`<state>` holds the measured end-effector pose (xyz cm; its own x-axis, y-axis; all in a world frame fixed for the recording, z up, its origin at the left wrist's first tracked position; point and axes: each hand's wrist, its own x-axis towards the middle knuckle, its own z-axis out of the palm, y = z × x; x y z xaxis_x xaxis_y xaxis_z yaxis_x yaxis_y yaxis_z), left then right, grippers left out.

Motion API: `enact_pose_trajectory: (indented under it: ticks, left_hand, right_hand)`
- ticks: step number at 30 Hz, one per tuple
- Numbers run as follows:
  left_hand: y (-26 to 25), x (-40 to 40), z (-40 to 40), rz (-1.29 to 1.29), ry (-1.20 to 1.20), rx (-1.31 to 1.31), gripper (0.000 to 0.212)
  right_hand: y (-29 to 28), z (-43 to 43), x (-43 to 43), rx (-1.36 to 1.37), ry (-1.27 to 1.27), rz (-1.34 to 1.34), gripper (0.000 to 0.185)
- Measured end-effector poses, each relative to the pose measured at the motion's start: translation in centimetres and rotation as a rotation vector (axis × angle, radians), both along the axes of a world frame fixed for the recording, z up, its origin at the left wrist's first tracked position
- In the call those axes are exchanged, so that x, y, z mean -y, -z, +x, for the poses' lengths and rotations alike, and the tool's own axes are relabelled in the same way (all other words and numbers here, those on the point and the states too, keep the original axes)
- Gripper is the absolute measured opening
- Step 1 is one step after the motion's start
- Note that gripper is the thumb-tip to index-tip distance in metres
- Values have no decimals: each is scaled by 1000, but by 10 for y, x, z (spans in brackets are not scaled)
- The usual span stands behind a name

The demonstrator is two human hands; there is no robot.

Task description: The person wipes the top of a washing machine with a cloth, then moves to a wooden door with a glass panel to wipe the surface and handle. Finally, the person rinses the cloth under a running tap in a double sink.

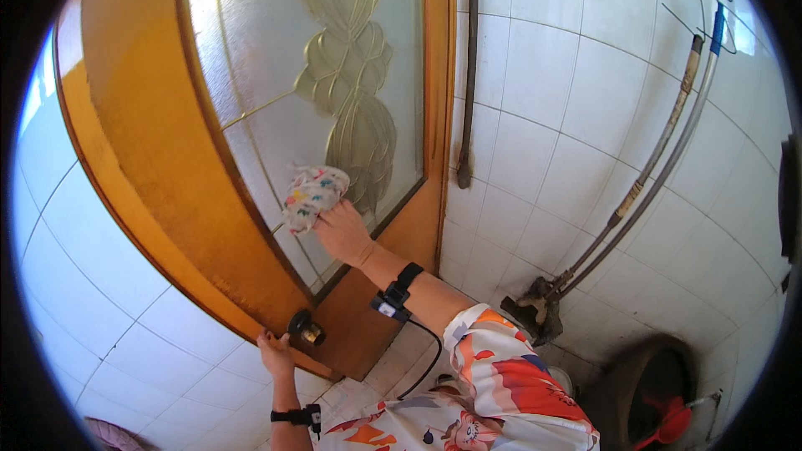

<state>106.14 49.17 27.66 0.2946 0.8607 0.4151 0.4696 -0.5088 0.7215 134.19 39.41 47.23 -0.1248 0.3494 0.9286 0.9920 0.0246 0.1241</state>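
Note:
My right hand [343, 233] presses a crumpled cloth [315, 196], pale with a coloured pattern, against the textured glass pane [263, 150] of a wooden door. Gold lines and a leaf-like ornament [357, 75] decorate the glass. Lower down, my left hand [276, 351] holds the edge of the orange-brown door [207, 244], its thumb near a round door knob [307, 327] of black and brass colour. Both forearms wear black straps with small devices, and a cable runs from the right one.
Right of the door, a dark pipe [468, 75] runs down the white tiled wall [539, 100]. Two long-handled tools [645, 178] lean there, their heads low down. A large dark container [633, 388] with a red plastic scoop [671, 423] stands at the lower right.

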Motion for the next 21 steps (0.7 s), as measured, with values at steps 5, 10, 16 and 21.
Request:
enact_pose_trajectory:
  ticks: [5,10,16,21]
  left_hand:
    - [-37,19,9,167,-220,-31,40]
    - [-73,58,44,652,37,-148,32]
    - [-57,35,96,422,103,-224,32]
    - [-46,33,90,413,107,-346,21]
  right_hand:
    - [-57,100,-2,-34,39,13,16]
    - [-121,190,-10,-149,44,132,26]
    - [-137,264,-54,-460,150,191,51]
    - [-39,198,-85,-777,240,259,49]
